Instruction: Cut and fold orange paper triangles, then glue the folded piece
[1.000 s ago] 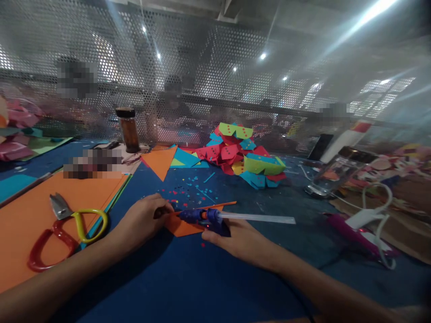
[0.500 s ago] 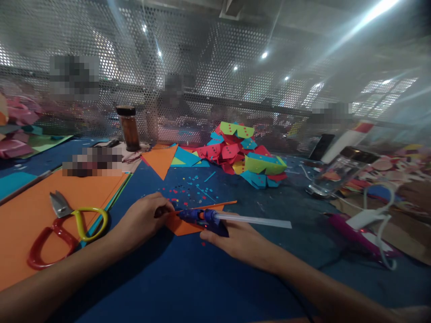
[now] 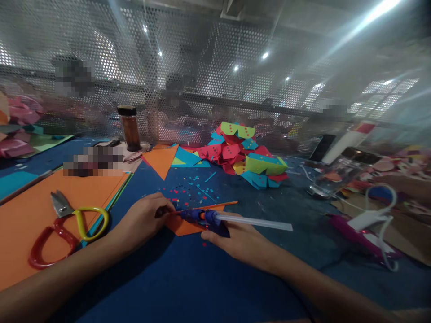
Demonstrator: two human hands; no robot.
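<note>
In my right hand (image 3: 240,237) is a blue glue gun (image 3: 210,218) with a clear glue stick poking out of its back. Its nozzle points left, over a folded orange paper piece (image 3: 184,227) lying on the blue table. My left hand (image 3: 147,218) pinches the left end of that piece, close to the nozzle; its fingertips are partly hidden. Small red and blue paper scraps (image 3: 198,190) are scattered just beyond the hands.
Scissors (image 3: 67,229) rest on orange sheets (image 3: 23,224) at left. Folded colored papers (image 3: 232,150) are heaped behind, beside an orange triangle (image 3: 161,159). A dark bottle (image 3: 130,130), a clear jar (image 3: 340,172) and a magenta tool (image 3: 357,235) stand or lie around.
</note>
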